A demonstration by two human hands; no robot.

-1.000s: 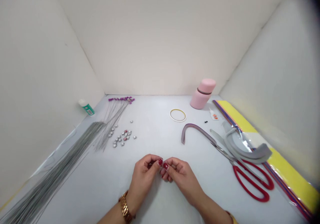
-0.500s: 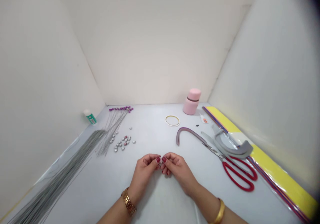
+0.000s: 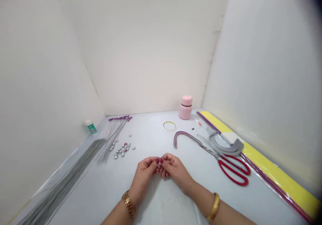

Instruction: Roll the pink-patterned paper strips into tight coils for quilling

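Observation:
Over the near middle of the table, my left hand and my right hand meet at the fingertips. Both are closed in a pinch, thumb tips nearly touching. Whatever lies between them is tiny and mostly covered by the fingers; a greyish speck shows there. To the left of my hands lie several small silver stars, a few tinted red. Farther out, curled strips of grey paper and a purplish-grey strip rest by red-handled scissors.
Left: a bundle of grey wires, wires with purple tips and a green-white glue stick. Back: a roll of tape, a pink bottle and a small white tube. Yellow sheets line the right wall.
My hands have drawn closer together, the thumb tips now nearly touching. The camera view has shifted, so the table items sit a little lower and the right-hand ones farther left.

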